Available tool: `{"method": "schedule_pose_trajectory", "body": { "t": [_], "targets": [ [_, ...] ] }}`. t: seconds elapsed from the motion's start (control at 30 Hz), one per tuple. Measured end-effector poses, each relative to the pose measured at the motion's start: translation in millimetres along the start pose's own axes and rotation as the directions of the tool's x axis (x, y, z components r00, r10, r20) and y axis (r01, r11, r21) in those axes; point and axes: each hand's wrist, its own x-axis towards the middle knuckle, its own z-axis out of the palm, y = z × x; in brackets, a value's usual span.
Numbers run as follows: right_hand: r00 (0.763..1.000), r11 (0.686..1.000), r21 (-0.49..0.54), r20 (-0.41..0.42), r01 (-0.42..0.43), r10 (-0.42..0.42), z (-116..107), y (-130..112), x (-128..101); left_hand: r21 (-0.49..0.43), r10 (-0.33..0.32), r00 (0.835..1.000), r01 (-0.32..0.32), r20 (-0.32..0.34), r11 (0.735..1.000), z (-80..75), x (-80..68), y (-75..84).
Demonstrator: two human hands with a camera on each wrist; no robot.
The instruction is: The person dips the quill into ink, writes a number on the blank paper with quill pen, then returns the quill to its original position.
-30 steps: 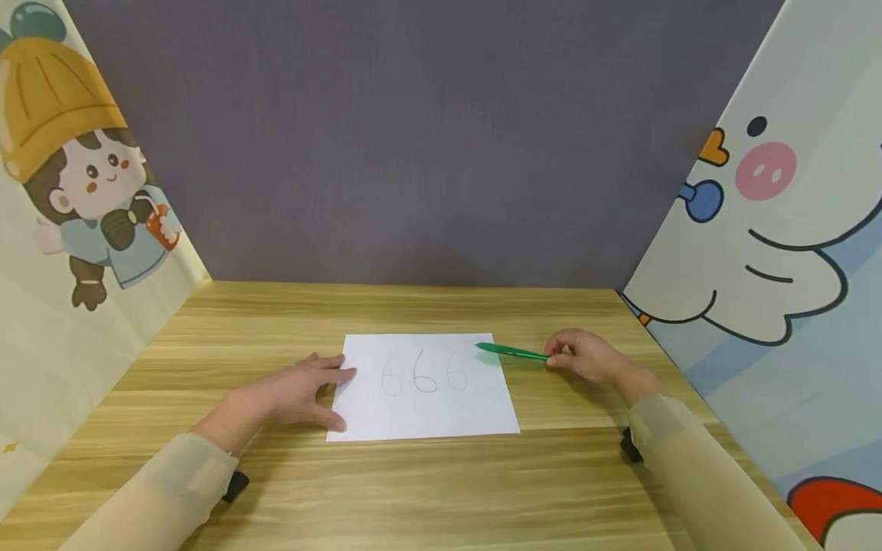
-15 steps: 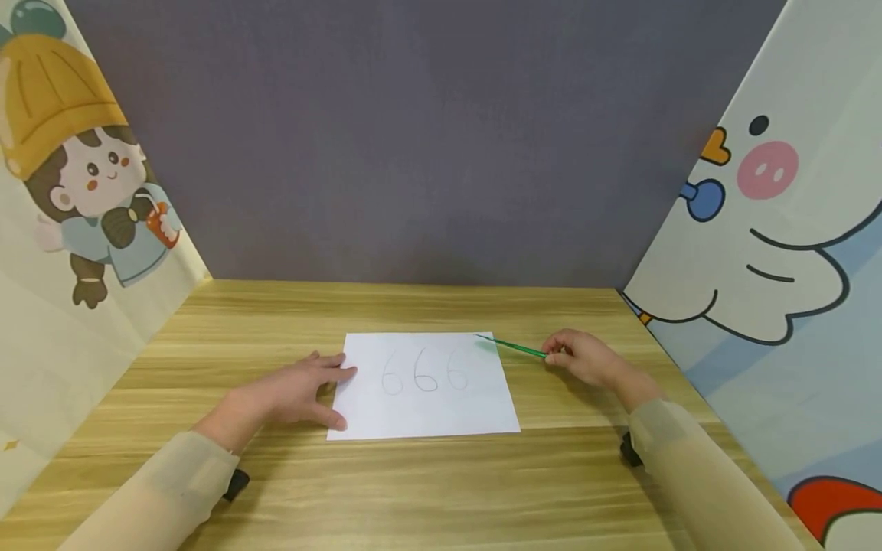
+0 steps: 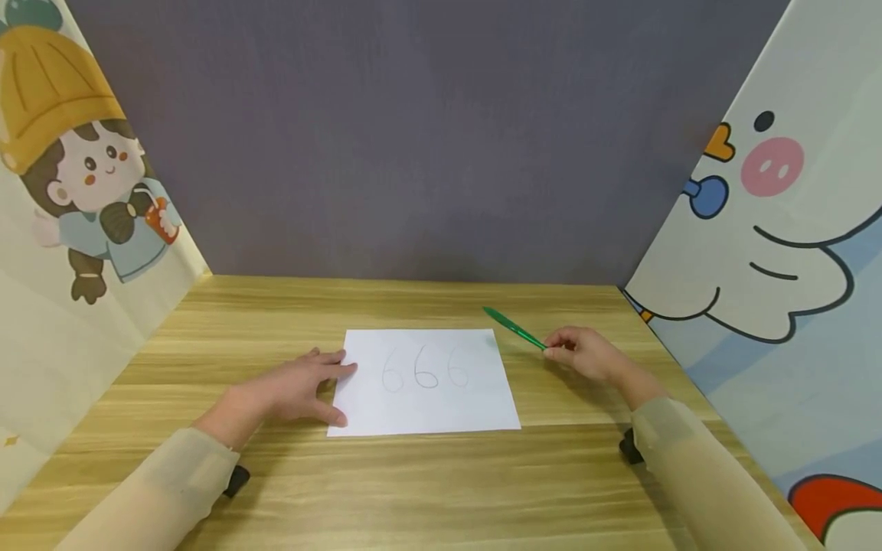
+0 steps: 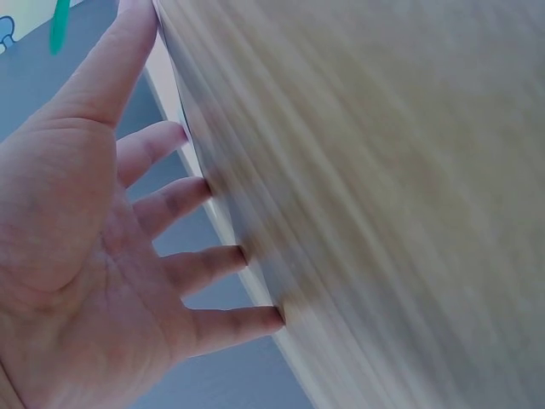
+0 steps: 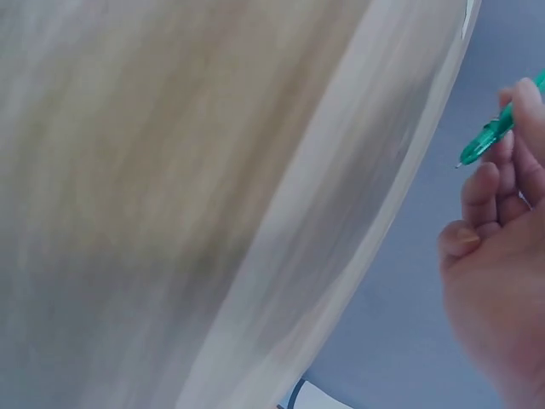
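A white sheet of paper [image 3: 441, 402] with "666" pencilled on it lies in the middle of the wooden table [image 3: 413, 490]. My left hand [image 3: 303, 386] rests flat on the table, its straight fingertips [image 4: 264, 315] touching the paper's left edge. To the right of the sheet, my right hand [image 3: 575, 352] pinches a green pen [image 3: 513, 327] by one end. The pen points up and to the left, raised off the table just past the paper's top right corner. The pen [image 5: 498, 128] shows between finger and thumb in the right wrist view.
A dark grey wall [image 3: 427, 138] closes the back of the table. Cartoon-printed panels stand on the left [image 3: 76, 214] and the right [image 3: 785, 252]. Both forearms wear beige sleeves [image 3: 696, 474].
My right hand has swung the pen off the paper's top right corner, up and back toward the wall. The left hand and the paper have stayed put.
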Motion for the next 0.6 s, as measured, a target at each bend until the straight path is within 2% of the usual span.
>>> {"method": "schedule_pose_trajectory", "body": {
  "t": [0.2,0.4,0.6],
  "targets": [
    [1.000,0.997,0.080,-0.007,-0.007,0.008,-0.5,-2.5,-1.5,-0.006,-0.005,1.000,0.005,-0.001,1.000,-0.7,-1.1,1.4],
    [0.999,0.993,0.107,-0.006,-0.043,0.043,-0.5,-2.6,-2.2,-0.003,-0.013,1.000,0.013,0.001,1.000,-0.6,-1.8,1.4],
    [0.997,0.978,0.195,-0.003,-0.074,0.076,-1.1,-4.4,-1.7,0.002,-0.010,1.000,0.010,-0.003,1.000,-0.5,-1.5,0.7]
  ]
}}
